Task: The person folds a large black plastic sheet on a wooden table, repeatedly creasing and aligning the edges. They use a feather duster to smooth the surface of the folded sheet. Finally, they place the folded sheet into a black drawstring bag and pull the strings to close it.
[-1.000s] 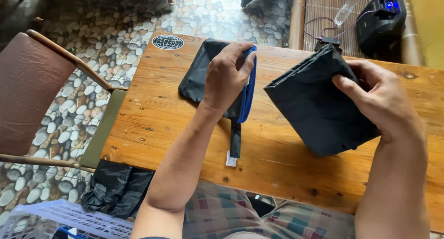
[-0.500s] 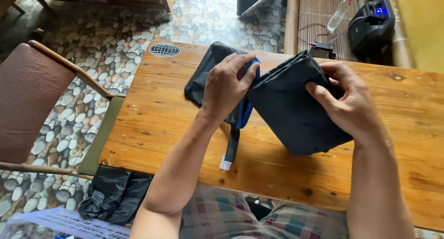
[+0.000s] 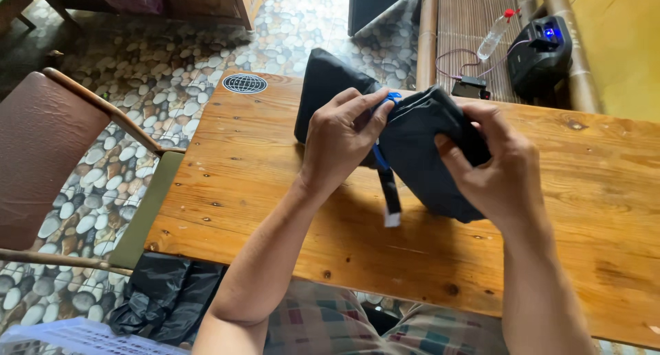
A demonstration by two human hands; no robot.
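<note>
Far left of the hands, a brown chair [image 3: 41,156] on a pebble-pattern floor [image 3: 137,59], with a crumpled black bag [image 3: 165,296] low beside the near edge of the wooden worktop [image 3: 275,183]. Left hand [image 3: 337,138] closed over a dark folded cloth bag [image 3: 419,156], thumb and fingertips pinching its blue-edged rim; a black strap [image 3: 390,193] with a white tip hanging straight down below that hand toward the near edge. Right hand [image 3: 498,166] clamped on the bag's other side, both hands close together. Bag's long axis tilted, running from upper left, away, to lower right. Beyond the right hand, a clear bottle [image 3: 493,35] and a black speaker [image 3: 540,52].
</note>
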